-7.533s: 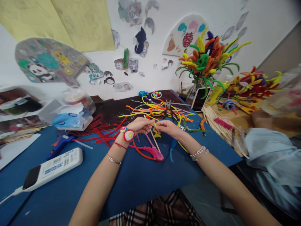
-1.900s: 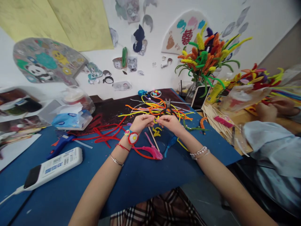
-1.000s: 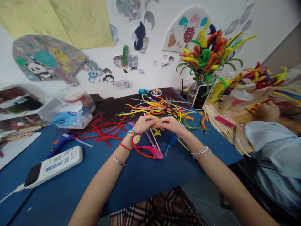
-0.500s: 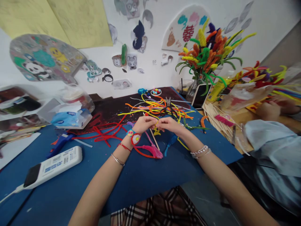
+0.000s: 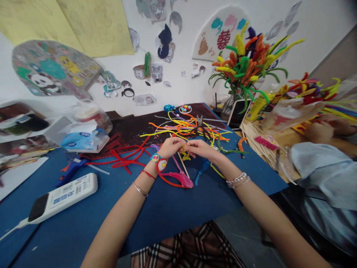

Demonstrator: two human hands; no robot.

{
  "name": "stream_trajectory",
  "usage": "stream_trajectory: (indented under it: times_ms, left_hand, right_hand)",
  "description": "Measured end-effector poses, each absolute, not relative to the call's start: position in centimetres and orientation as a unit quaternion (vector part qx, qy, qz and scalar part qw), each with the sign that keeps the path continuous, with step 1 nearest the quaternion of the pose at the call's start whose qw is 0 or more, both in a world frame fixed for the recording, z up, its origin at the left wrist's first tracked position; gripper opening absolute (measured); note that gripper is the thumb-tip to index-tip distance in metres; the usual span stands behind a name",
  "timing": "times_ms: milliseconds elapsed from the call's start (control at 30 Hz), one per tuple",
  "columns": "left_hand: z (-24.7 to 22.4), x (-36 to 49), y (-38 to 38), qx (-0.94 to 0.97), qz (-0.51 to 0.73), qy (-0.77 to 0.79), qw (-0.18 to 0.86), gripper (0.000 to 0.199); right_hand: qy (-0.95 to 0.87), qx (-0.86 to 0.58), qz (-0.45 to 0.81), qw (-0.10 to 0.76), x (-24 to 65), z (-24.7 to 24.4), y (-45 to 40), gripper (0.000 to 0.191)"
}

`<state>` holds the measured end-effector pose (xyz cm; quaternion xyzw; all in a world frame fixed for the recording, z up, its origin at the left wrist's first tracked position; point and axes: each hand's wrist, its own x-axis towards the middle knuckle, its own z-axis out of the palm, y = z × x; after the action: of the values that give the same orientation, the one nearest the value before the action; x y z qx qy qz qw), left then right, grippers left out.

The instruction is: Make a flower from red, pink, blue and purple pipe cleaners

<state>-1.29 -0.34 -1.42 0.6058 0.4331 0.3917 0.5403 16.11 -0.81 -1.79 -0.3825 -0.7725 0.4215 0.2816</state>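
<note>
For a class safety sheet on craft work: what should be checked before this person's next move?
1. Grip of left hand and right hand on yellow pipe cleaner: cannot tell, fingers hide it.
2. Pliers in reach: ok, on the pile just beyond the hands.
3. Hot glue gun heated: cannot tell.
4. Space by the left wrist: not ok, red pipe cleaners sprawl there.
5. Co-worker's hand apart: ok, at the wooden table on the right.

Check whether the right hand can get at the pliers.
Likely yes: the right hand sits close in front of the pliers, and only loose pipe cleaners lie between and over their handles. It would first have to release the yellow pipe cleaner.
</note>
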Motion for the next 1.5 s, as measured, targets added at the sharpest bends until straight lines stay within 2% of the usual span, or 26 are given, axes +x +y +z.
stream_trajectory:
  times_ms: [167, 267, 433, 667, 1067, 1500]
  left_hand:
    - [-2.3, -1.1, 0.0, 0.555, 0.42, 0.485, 0.529, 0.018]
    - [-3.2, -0.9, 0.1, 0.523, 0.432, 0.507, 0.532, 0.021]
    - [-3.4, -0.5, -0.3, 0.485, 0.451, 0.519, 0.54, 0.024]
    - [-2.5, 0.0, -0.8, 0.461, 0.478, 0.515, 0.542, 0.023]
    - [-2.2, 0.3, -1.0, 0.446, 0.52, 0.483, 0.545, 0.019]
    - [-2.8, 0.2, -0.7, 0.488, 0.531, 0.466, 0.513, 0.018]
  right_hand:
    - [-0.81, -0.422, 0.257, 0.315, 15.7, -2.3, -1.0, 0.022]
    - [-0.837, -0.42, 0.179, 0.302, 15.7, -2.6, -1.2, 0.019]
    - [-0.866, -0.412, 0.101, 0.263, 15.7, -2.7, -1.4, 0.02]
    - [-0.863, -0.433, 0.041, 0.258, 15.6, -2.6, -1.3, 0.025]
    - [-0.858, -0.419, 0.061, 0.292, 15.8, -2.2, -1.2, 0.032]
    - [-0.819, -0.408, 0.21, 0.344, 15.8, -2.1, -1.3, 0.031]
